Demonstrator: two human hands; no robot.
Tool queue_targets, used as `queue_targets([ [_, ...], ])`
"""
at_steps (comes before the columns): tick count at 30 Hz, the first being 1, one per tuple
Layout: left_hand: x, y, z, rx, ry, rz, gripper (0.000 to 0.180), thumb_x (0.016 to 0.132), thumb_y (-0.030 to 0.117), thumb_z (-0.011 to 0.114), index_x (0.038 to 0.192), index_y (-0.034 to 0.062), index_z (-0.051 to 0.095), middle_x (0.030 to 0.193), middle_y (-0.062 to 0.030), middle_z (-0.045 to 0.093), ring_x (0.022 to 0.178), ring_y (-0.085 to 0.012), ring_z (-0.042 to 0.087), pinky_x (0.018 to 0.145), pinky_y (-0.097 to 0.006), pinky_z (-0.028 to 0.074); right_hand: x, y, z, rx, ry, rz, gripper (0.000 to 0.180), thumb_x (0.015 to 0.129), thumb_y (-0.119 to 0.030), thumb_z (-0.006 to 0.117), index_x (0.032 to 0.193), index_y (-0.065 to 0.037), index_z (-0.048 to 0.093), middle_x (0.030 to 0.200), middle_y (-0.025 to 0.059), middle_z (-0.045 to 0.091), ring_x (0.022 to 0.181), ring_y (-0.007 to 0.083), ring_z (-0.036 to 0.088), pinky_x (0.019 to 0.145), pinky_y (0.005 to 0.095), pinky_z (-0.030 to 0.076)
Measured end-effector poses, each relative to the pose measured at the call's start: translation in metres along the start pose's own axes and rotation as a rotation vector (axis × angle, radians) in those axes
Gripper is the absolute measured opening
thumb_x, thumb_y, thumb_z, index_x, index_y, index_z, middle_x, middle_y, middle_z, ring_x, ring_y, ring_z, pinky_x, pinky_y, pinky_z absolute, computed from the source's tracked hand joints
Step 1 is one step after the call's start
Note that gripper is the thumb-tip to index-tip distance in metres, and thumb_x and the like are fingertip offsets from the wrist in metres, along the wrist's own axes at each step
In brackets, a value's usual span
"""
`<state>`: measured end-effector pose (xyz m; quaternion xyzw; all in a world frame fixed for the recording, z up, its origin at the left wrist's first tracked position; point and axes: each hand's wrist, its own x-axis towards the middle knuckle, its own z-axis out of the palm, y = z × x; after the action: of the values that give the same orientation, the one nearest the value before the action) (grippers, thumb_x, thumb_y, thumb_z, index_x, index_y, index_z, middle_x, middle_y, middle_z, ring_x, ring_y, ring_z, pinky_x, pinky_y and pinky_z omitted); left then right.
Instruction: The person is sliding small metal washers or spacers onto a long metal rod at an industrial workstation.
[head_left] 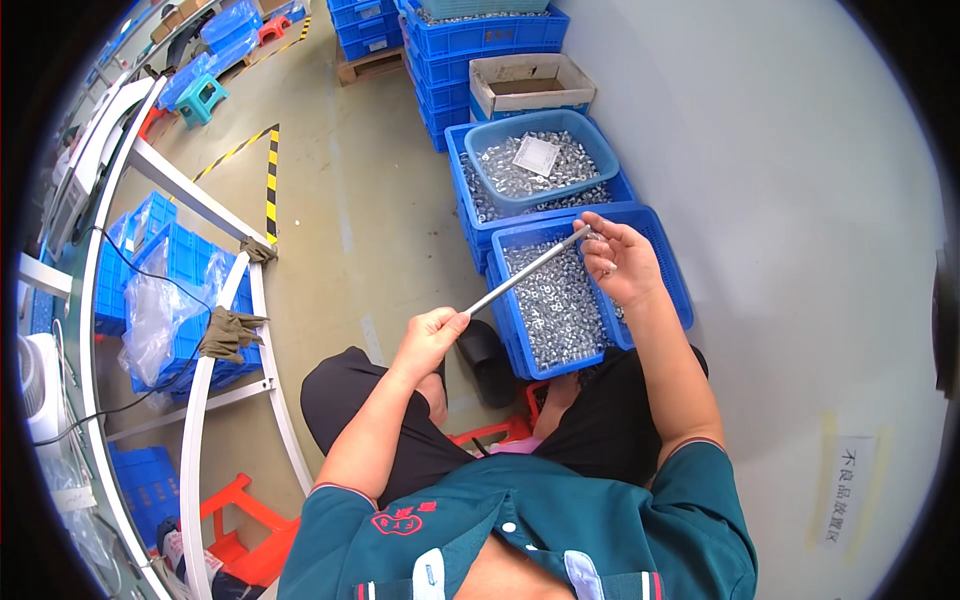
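- A stack of blue crates (165, 290) with clear plastic bags sits at the far left, behind a white frame (195, 440).
- The left hand (430, 335) is closed in a fist around the lower end of a thin metal rod (525, 270).
- The rod slants up and to the right, spanning the gap between both hands, above a blue crate (505, 305) filled with small shiny metal parts (555, 300).
- The right hand (620, 262) is half curled, its fingertips pinching the rod's upper tip, over that same crate.
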<state>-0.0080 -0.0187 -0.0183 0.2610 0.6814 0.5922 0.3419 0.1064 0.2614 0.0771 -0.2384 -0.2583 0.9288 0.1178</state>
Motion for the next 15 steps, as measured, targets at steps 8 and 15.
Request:
queue_targets([
  [8,0.003,0.001,0.003,0.005,-0.015,0.012,0.033,0.088,0.029,0.059,0.069,0.0029,0.055,0.057,0.0071,0.04,0.056,-0.0033,0.034,0.048,-0.023,0.029,0.01,-0.012,-0.031,0.086,-0.14,0.078,0.021,0.086,-0.004,0.048,0.107,0.001,0.049,0.084,0.0088,0.054,0.053,0.0069,0.042,0.038,0.0167,0.03],
  [15,0.002,-0.001,0.002,0.035,0.002,0.013,0.034,0.088,0.03,0.059,0.068,0.0031,0.055,0.056,0.0072,0.038,0.054,-0.0031,0.033,0.047,-0.023,0.028,0.002,-0.008,0.004,-0.104,0.172,-0.138,0.025,0.086,0.0,0.047,0.111,0.001,0.049,0.092,0.012,0.057,0.051,0.0059,0.041,0.038,0.0164,0.032],
])
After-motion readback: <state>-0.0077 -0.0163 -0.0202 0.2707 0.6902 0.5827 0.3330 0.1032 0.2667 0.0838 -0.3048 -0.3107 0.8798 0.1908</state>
